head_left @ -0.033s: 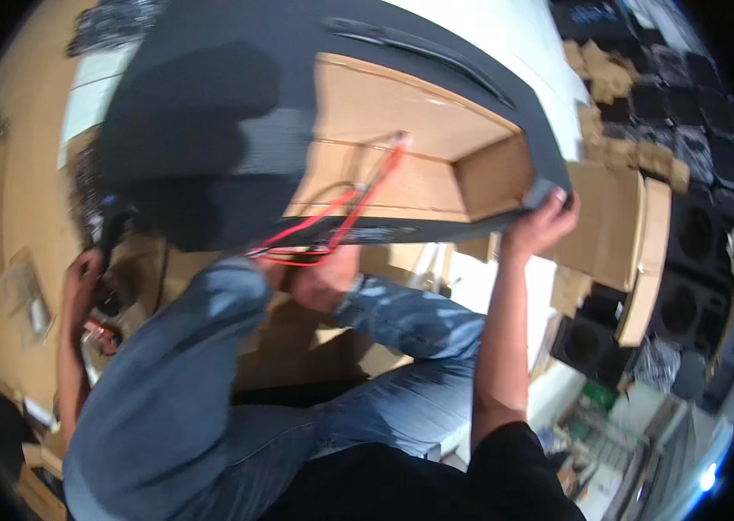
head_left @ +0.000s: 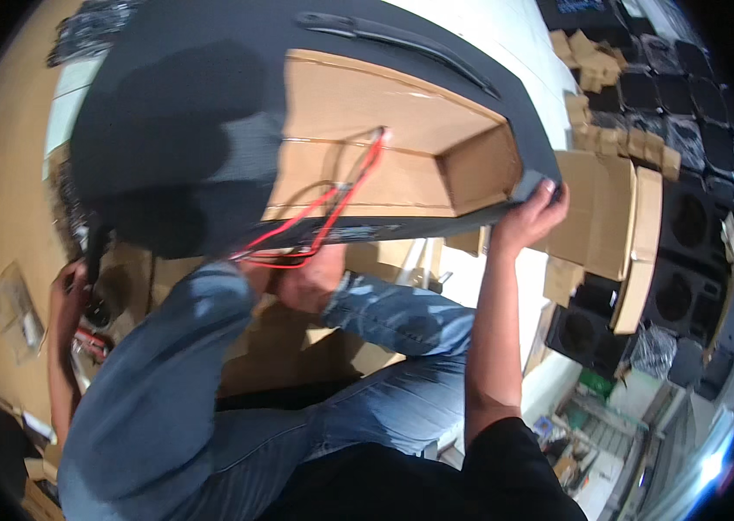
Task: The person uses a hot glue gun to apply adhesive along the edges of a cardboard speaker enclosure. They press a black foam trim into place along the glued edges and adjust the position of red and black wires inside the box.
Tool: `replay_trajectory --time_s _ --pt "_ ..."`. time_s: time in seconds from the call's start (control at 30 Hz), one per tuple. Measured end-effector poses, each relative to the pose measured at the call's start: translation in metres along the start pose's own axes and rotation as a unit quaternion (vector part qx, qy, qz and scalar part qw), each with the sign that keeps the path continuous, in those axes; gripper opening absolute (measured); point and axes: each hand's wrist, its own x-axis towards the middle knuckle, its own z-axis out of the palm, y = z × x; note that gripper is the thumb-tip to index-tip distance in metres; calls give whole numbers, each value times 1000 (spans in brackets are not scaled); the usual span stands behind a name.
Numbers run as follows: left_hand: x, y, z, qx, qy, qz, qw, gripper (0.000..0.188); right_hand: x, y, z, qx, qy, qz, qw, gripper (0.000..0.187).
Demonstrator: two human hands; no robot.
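Note:
A large black speaker cabinet (head_left: 176, 113) lies tilted in front of me, with a black strap handle (head_left: 397, 43) along its far side. Its opening shows bare brown wooden walls (head_left: 367, 91). Red and black wires (head_left: 325, 234) come from inside and hang over the near edge by my feet. My right hand (head_left: 534, 217) is closed round the cabinet's near right corner, thumb on top. At the far left my left hand (head_left: 69, 288) has its fingers curled at a narrow dark piece (head_left: 98, 253) beside the cabinet; what that piece is I cannot make out.
My bent legs in jeans (head_left: 167, 365) fill the space below the cabinet. Cardboard pieces (head_left: 597, 213) stand at the right, before stacked black cabinets with round holes (head_left: 671, 291). A red and black item (head_left: 92, 343) and a clear plastic packet (head_left: 19, 308) lie at the left.
The whole view has shifted, so cabinet, wires and hands appear slightly farther left. My right hand keeps its hold on the corner.

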Motion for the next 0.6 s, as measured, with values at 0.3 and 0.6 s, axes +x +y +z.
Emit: replay_trajectory --time_s 0.3,0.6 --pt "-9 22 -31 183 194 139 954 56 -2 -22 -18 70 -5 60 996 57" --pt "-48 57 8 204 218 285 911 40 -2 -20 -15 143 18 87 986 61"
